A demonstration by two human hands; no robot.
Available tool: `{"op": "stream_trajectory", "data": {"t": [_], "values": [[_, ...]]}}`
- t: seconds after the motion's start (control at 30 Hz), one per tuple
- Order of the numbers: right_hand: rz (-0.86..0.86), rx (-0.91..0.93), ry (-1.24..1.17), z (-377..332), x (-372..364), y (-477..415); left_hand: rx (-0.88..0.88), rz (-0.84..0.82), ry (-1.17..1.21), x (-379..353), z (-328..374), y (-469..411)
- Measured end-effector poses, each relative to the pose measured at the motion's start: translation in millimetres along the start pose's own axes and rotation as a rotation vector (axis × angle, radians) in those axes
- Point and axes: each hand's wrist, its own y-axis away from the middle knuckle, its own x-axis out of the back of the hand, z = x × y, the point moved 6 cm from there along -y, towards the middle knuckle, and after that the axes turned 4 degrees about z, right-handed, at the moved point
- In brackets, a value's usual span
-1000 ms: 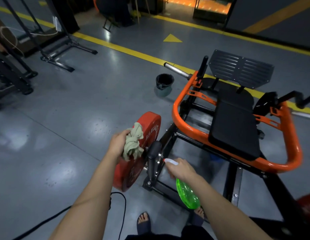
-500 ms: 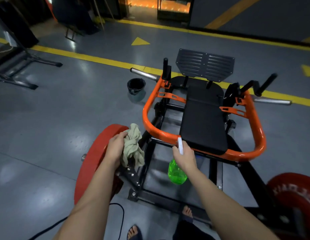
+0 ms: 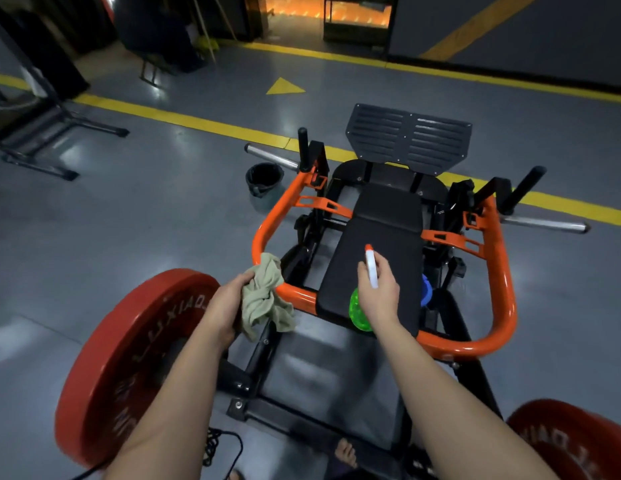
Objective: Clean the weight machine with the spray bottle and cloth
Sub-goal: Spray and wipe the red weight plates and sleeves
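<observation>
- Left weight plate (image 3: 129,358), red, lower left of frame: raised lettering, legible as "LUXIAO"; remainder lost behind the left forearm.
- Second red plate (image 3: 572,441), lower right corner: cut off by the frame edge; raised letters present, too partial to read.
- Left hand (image 3: 229,306), centre left: fingers curled round a crumpled beige cloth (image 3: 265,296), gripping it. Cloth over the near-left bend of the weight machine's orange frame (image 3: 503,271); contact not certain.
- Right hand (image 3: 378,292), centre: closed round the neck of the spray bottle (image 3: 357,311). White nozzle with orange tip pointing up-frame over the black pad (image 3: 382,220). Green body mostly hidden under the hand.
- Blue object (image 3: 426,291), just right of the right hand: largely hidden behind the pad edge, not identifiable.
- Black bucket (image 3: 264,181), on the floor near the machine's left chrome bar: contents not discernible.
- Upper left: dark racks, dim and blurred.
- Bottom edge: toes (image 3: 345,452) and black cable (image 3: 215,445), both cut off.
</observation>
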Motion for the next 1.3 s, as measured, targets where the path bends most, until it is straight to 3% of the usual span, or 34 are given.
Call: {"op": "stream_trajectory", "data": {"t": [0.17,0.33,0.5,0.6,0.7,0.77,0.93,1.03,1.13,1.3], "values": [[-0.177,0.023,0.100,15,-9,-32,-0.015,0.017,-0.076,-8,-3,2],[-0.094,-0.040,0.113,44,-4,-46,0.014,0.000,0.004,-7,-8,0],[-0.067,-0.078,0.096,57,3,-49,-0.020,-0.011,-0.091,-16,-13,-7],[0.079,0.001,0.103,55,17,-37,-0.031,0.013,-0.094,-17,-15,-7],[0.399,0.241,0.213,42,34,-13,-0.019,0.024,-0.082,-11,-19,-9],[0.473,0.352,0.254,35,29,6,-0.014,0.042,-0.112,2,-23,-12],[0.237,0.414,0.165,30,-27,64,-0.016,-0.076,-0.265,28,-29,-13],[-0.083,0.302,0.007,31,-91,104,-0.053,-0.123,-0.267,46,-26,-12],[-0.380,0.201,0.007,32,-148,161,-0.074,-0.145,-0.362,84,-24,4],[-0.552,0.171,-0.071,-29,-217,227,-0.147,-0.179,-0.482,172,23,26]]}}
